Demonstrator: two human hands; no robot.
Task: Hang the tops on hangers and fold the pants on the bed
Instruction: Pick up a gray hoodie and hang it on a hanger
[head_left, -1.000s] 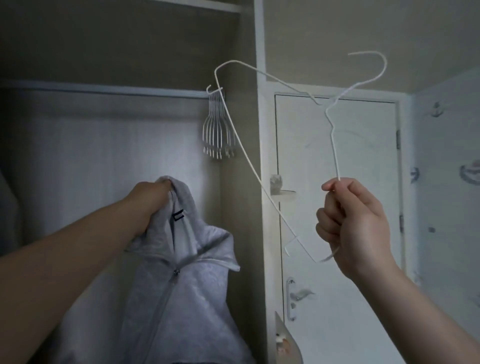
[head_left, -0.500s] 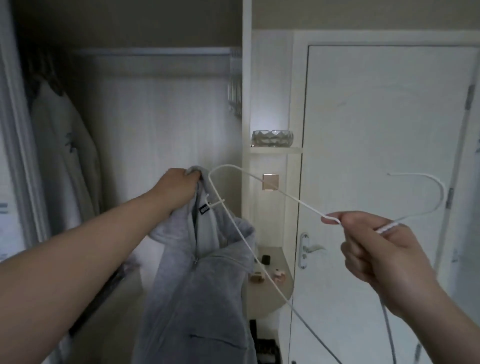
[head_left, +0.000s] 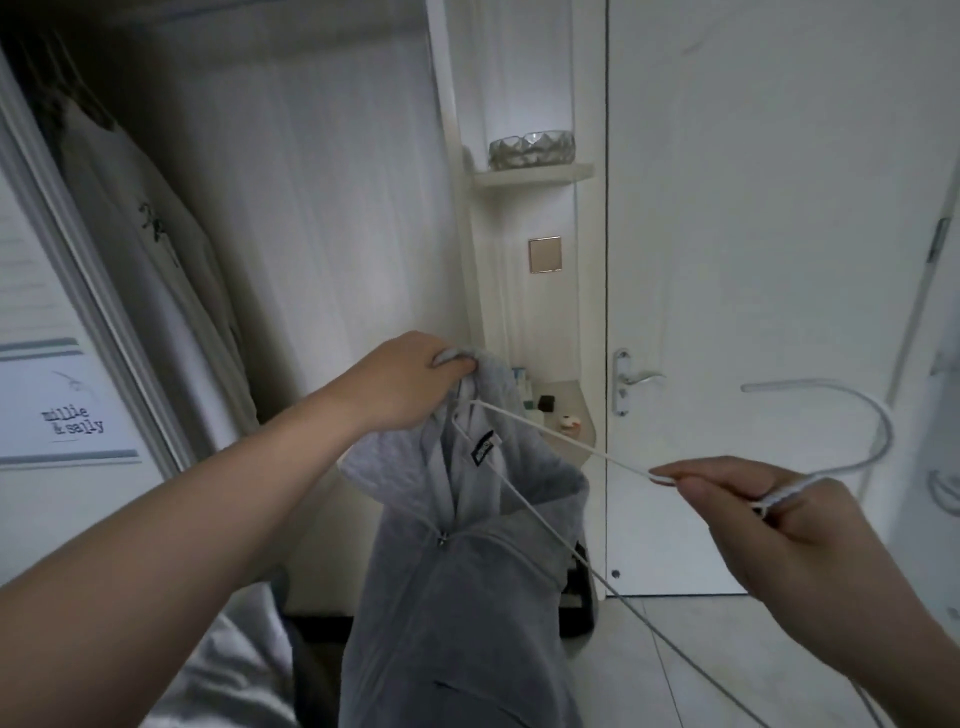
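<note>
A grey zip-up hoodie (head_left: 457, 597) hangs in the middle of the view, held up by its hood in my left hand (head_left: 405, 382), whose fingers grip the fabric. My right hand (head_left: 769, 525) pinches a white wire hanger (head_left: 571, 447) near its neck, with the hook curving off to the right. One shoulder end of the hanger reaches into the hoodie's neck opening by the dark label. The hanger's lower bar runs down past the hoodie to the bottom right.
An open wardrobe (head_left: 311, 182) stands behind the hoodie, with a pale garment (head_left: 171, 270) hanging at its left. A white door (head_left: 753, 260) with a handle is at right. Corner shelves hold a glass bowl (head_left: 532, 148) and small bottles. Bedding (head_left: 223, 675) lies bottom left.
The view has tipped downward. My right hand brought the hanger down from head height, and its shoulder end went into the hoodie's neck. My left hand kept its grip on the hood.
</note>
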